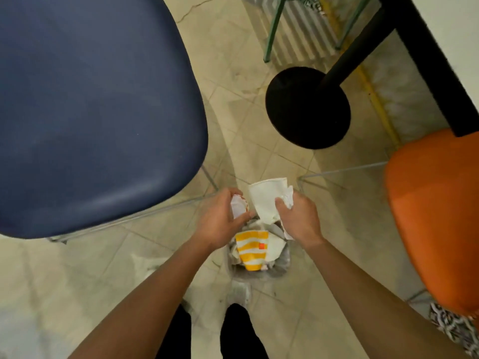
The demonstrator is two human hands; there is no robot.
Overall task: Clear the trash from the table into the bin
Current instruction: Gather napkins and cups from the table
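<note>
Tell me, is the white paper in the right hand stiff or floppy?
Probably floppy: the white paper bends and creases where the right hand grips it. Likely very light, since pinched fingers carry it. It should drop softly into the bin.

A canteen or fast-food dining area
Tiled floor [77, 268] underfoot; a moulded blue chair seat [98, 112] left of the left hand [220, 221], an orange chair seat [435, 216] right of the right hand [300, 218], a black pedestal base [307, 107] beyond both under a white tabletop [456, 35], and below the hands a bin [283, 263] holding paper wrappers [274, 246] and a yellow-striped cup [251, 251]
</note>
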